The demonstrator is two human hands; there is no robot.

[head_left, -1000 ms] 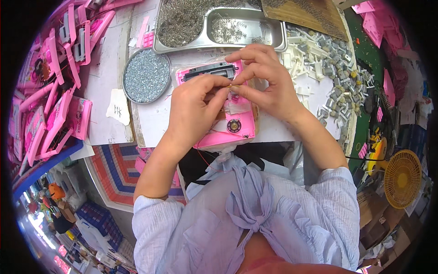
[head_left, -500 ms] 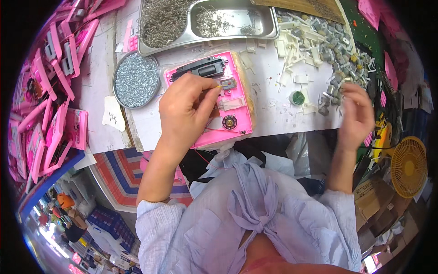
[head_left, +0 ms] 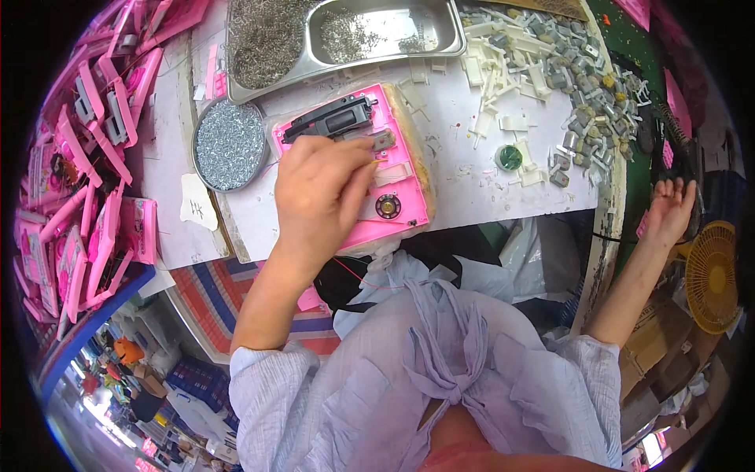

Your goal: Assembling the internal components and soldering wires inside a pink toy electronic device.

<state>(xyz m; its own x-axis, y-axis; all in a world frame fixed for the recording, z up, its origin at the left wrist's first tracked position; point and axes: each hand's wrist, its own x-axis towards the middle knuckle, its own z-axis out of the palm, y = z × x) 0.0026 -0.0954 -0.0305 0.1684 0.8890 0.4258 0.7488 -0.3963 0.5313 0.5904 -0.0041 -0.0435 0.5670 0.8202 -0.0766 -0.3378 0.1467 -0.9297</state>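
Observation:
My left hand (head_left: 318, 189) is over a pink plastic housing (head_left: 409, 185) that lies on a padded block (head_left: 419, 149). Its thumb and index finger come close together beside a small silver motor (head_left: 383, 141), with a thin yellow bit at the fingertips; what they pinch is mostly hidden. A black cylindrical-fronted module (head_left: 334, 116) and a round black speaker (head_left: 388, 206) sit in the housing. Beyond the table's right edge, my right hand (head_left: 668, 212) is raised with fingers apart and nothing visible in it, nearest the yellow fan (head_left: 712, 275).
A round tin of screws (head_left: 230, 145) stands left of the housing. Behind it is a metal tray (head_left: 385, 59) of small metal parts. Motors (head_left: 590, 118) and white plastic brackets (head_left: 515, 59) are heaped right. Pink housings (head_left: 94, 189) pile up far left. A green-topped jar (head_left: 509, 157) stands nearby.
My right hand has moved right, away from the motor pile and past the table edge. My left hand stays over the housing beside the small motor. The view has shifted slightly.

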